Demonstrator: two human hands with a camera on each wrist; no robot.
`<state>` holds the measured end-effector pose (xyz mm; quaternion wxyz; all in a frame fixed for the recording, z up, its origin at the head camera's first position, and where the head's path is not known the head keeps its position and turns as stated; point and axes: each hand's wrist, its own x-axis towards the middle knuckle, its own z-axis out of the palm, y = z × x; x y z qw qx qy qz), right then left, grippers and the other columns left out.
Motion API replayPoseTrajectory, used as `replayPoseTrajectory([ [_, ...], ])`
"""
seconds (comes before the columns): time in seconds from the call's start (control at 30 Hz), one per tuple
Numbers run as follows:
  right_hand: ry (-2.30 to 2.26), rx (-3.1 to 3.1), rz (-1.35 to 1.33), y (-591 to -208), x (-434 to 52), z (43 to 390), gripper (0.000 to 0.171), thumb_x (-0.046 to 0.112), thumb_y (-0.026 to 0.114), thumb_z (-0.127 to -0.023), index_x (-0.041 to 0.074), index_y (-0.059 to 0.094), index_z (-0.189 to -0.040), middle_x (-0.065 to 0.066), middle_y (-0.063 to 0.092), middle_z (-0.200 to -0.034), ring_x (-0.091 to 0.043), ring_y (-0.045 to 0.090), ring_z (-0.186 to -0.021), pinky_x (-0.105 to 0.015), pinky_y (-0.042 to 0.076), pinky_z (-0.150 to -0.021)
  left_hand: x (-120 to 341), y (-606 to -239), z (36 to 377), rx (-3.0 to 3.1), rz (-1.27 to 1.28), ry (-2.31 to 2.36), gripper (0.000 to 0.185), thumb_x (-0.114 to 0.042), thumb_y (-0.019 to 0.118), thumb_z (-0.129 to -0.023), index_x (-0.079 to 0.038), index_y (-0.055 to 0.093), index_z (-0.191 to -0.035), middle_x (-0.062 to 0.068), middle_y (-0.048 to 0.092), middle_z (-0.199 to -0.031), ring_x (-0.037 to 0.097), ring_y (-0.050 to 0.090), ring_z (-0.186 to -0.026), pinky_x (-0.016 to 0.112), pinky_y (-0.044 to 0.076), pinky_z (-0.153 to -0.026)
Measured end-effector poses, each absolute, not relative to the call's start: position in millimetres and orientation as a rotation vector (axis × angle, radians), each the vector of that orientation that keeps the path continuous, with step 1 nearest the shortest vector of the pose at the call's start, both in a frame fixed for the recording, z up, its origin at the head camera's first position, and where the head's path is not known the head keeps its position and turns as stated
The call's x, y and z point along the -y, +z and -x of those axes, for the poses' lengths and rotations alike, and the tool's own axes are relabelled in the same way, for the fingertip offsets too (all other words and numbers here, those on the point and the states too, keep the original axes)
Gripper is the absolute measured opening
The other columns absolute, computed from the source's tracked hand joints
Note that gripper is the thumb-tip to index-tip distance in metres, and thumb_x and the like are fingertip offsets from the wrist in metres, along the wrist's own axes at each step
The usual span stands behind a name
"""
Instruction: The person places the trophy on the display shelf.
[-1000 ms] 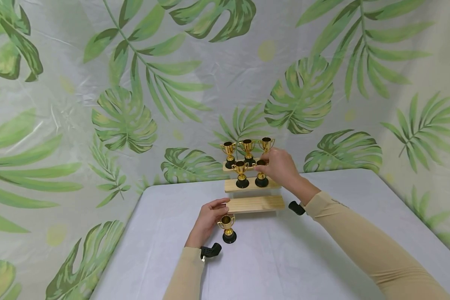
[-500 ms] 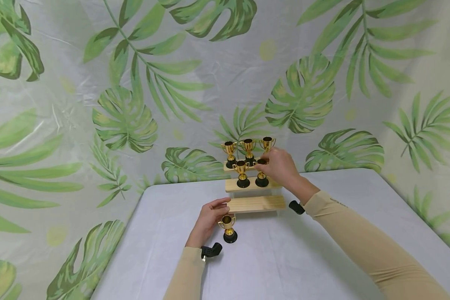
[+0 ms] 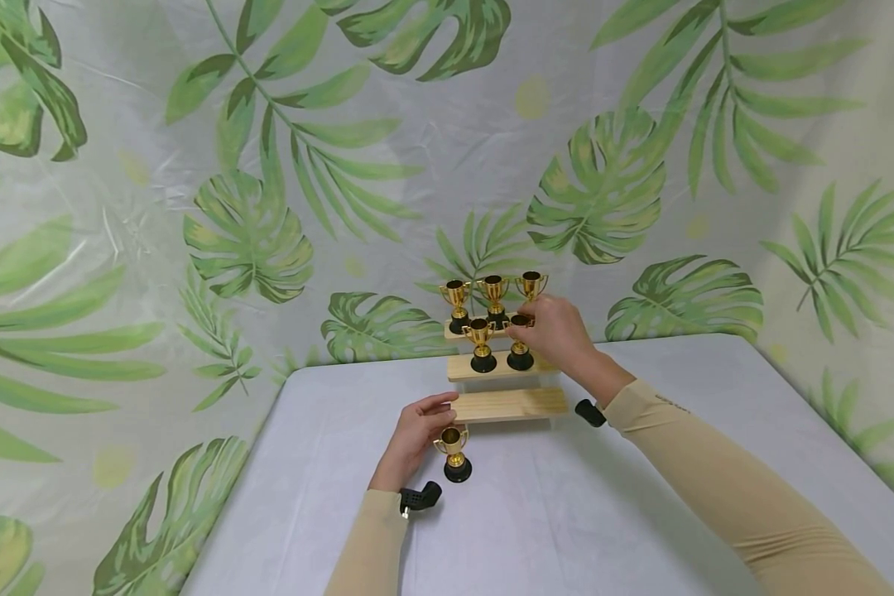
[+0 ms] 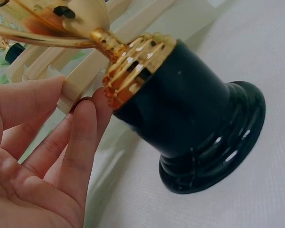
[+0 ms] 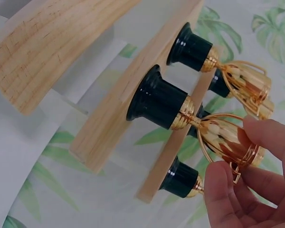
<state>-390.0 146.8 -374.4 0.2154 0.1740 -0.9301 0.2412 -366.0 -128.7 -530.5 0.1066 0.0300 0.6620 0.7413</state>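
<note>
Small gold trophy cups on black bases stand upright on a three-step wooden display stand [image 3: 510, 405]. My right hand [image 3: 560, 333] pinches the bowl of the right-hand trophy [image 5: 156, 97] on the middle step, thumb and fingers at its rim and handle. That trophy's base sits on the board. Beside it on the same step is another trophy [image 3: 481, 348]. My left hand [image 3: 417, 430] holds the left end of the lowest board between thumb and fingers. Close to this hand, a single trophy [image 4: 180, 104] stands on the table in front of the stand.
Three trophies line the top step, including a middle one [image 3: 495, 300]; the right one is partly behind my right hand. A white cloth covers the table [image 3: 328, 463]. Behind it hangs a leaf-printed curtain [image 3: 387, 207], close to the back of the stand.
Both hands keep their places on the trophy and the board. The view shifts very slightly at first; otherwise everything stays still.
</note>
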Motion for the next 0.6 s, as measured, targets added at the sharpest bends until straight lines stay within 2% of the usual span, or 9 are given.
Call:
replayPoseTrajectory([
  [0.43,0.638,2.558,-0.489,-379.1,-147.4,391.5,0.042,0.030,0.082,-0.086,0.001,0.075,-0.116,-0.013,0.069,-0.097,-0.027,0.063,-0.082,-0.046,0.053,-0.072,128.9,-531.3,365.7,-1.944,-0.092,2.190,0.039,-0.009,0.073,-0.092,-0.006,0.068,-0.131,0.013,0.067,-0.114,0.020,0.067,-0.098,0.029,0.055,-0.080],
  [0.6,0.652,2.579,-0.465,-379.1,-147.6,390.3,0.050,0.034,0.082,-0.086,0.002,0.072,-0.123,-0.014,0.070,-0.103,-0.028,0.065,-0.085,-0.045,0.054,-0.071,128.7,-531.1,365.8,-1.951,-0.094,2.189,0.039,-0.010,0.073,-0.092,-0.006,0.068,-0.130,0.013,0.067,-0.115,0.019,0.068,-0.097,0.029,0.055,-0.080],
])
